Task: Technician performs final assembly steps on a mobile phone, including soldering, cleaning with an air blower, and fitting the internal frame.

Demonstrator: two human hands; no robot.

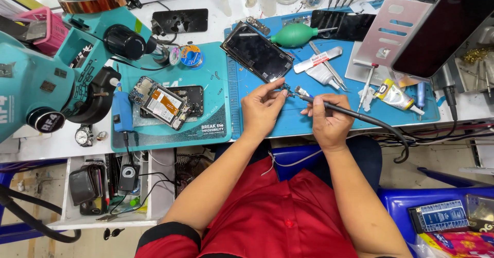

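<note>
Pinched in the left hand (262, 106), a tiny metal part (286, 88) hangs over the blue mat (309, 119); light, slippery and easily bent, it looks best held by its edges. Closed around a cabled soldering iron (329, 105), the right hand (329, 121) brings its tip close. A dark phone screen (256, 52) lies just behind, glue tubes (393, 96) and a screwdriver (367, 80) crowding the worktop (62, 142).

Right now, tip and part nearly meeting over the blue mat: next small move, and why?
Probably ease the corded iron in the right hand the last bit left, so its tip reaches the small part pinched in the left hand. The tip sits just beside the part, apparently not touching, above the blue mat.
</note>
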